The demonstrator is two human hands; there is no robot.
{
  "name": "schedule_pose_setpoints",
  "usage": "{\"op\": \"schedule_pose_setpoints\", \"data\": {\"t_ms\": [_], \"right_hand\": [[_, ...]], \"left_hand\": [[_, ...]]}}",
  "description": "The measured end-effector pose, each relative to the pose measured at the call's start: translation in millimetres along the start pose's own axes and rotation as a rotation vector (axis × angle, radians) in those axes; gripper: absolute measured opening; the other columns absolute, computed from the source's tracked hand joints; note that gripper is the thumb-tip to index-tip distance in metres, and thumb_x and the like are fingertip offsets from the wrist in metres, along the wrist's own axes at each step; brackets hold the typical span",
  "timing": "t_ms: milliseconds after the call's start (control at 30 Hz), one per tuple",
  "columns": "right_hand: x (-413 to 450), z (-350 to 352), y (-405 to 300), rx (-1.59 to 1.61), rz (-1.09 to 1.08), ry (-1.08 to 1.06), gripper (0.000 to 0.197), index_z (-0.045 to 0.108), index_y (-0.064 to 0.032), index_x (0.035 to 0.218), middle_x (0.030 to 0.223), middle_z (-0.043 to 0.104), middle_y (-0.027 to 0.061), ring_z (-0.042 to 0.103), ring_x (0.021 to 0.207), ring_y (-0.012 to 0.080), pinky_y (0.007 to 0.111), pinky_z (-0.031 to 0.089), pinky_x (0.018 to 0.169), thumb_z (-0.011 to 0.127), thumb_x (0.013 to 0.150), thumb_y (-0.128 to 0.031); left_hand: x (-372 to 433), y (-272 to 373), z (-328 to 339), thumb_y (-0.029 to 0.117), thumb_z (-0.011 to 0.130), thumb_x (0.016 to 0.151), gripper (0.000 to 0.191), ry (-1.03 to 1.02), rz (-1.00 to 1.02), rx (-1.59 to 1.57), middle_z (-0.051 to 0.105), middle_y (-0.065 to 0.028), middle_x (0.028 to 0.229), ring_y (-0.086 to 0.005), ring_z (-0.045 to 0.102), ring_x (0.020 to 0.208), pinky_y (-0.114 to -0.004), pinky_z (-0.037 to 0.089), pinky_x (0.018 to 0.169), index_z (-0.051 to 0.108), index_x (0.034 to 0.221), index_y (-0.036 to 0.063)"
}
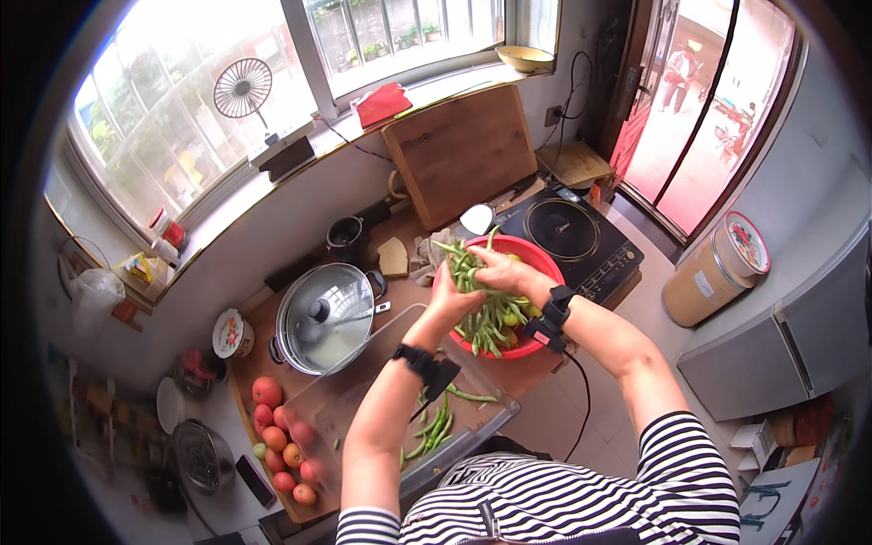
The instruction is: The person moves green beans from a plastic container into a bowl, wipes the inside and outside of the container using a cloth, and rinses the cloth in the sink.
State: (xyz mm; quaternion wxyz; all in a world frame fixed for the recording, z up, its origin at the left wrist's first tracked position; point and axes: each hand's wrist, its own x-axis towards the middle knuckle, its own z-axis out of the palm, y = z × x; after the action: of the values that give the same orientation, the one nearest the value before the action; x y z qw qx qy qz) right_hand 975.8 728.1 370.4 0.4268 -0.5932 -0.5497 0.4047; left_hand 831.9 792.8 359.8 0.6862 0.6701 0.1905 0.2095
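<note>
Both my hands are around one bunch of green beans (485,317) above a red plastic basin (545,262). My left hand (451,296) grips the bunch from the near left. From the right, my right hand (507,271) closes on its upper part. Bean ends stick out past my fingers, and many beans hang down over the basin. Yellowish-green vegetables (512,317) lie in the basin, partly hidden by the beans. Below my left forearm stands a clear plastic bin (470,439) with several loose green beans (436,426) in it.
A lidded pot (325,317) sits left of the basin, near several tomatoes (274,438). Behind the basin, an induction cooker (593,266) touches the worktop's right end. A wooden board (466,153) leans on the wall. A black cable (587,388) hangs from my right wrist. A person (680,75) stands outside the doorway.
</note>
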Motion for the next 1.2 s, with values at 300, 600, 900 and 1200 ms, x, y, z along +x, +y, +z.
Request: {"op": "schedule_pose_setpoints", "data": {"t_ms": [300,600,900,1200], "right_hand": [[-4,-25,81,-0.699,-0.027,0.201,0.044,0.045,0.0011,0.114,0.110,0.049,0.0239,0.047,0.104,0.0370,0.040,0.038,0.089,0.049,0.075,-0.018],[-63,57,12,-0.435,-0.262,-0.417,0.021,0.057,-0.0024,0.092,0.083,0.060,0.0163,0.057,0.078,0.0321,0.038,0.046,0.070,0.053,0.076,-0.015],[-50,146,34,-0.923,0.010,-1.017,0.025,0.057,-0.0057,0.097,0.085,0.061,0.0149,0.058,0.082,0.0321,0.040,0.047,0.070,0.049,0.077,-0.017],[-32,172,94,-1.187,0.132,-1.094,0.027,0.065,-0.0066,0.089,0.089,0.063,0.0142,0.061,0.085,0.0275,0.036,0.049,0.071,0.064,0.065,-0.018]], "left_hand": [[40,-87,20,0.011,0.058,0.081,0.069,0.182,-0.091,-0.031,0.053,-0.0064,0.096,-0.0104,0.051,0.070,-0.023,0.042,0.054,0.014,0.133,0.0089],[-98,-76,-51,0.009,0.056,0.078,0.022,-0.159,-0.134,0.505,0.059,0.0013,0.077,-0.0062,0.052,0.065,-0.023,0.045,0.059,0.058,0.100,0.0065],[-193,-133,-45,0.017,0.061,0.069,0.035,-0.708,-0.296,0.931,0.062,-0.0134,0.078,-0.0312,0.058,0.072,-0.039,0.045,0.067,0.060,0.104,0.0160],[-189,-146,-40,0.017,0.058,0.067,0.020,-0.710,-0.152,1.092,0.062,-0.0107,0.075,-0.0288,0.059,0.073,-0.040,0.047,0.066,0.065,0.086,0.0143]]}}
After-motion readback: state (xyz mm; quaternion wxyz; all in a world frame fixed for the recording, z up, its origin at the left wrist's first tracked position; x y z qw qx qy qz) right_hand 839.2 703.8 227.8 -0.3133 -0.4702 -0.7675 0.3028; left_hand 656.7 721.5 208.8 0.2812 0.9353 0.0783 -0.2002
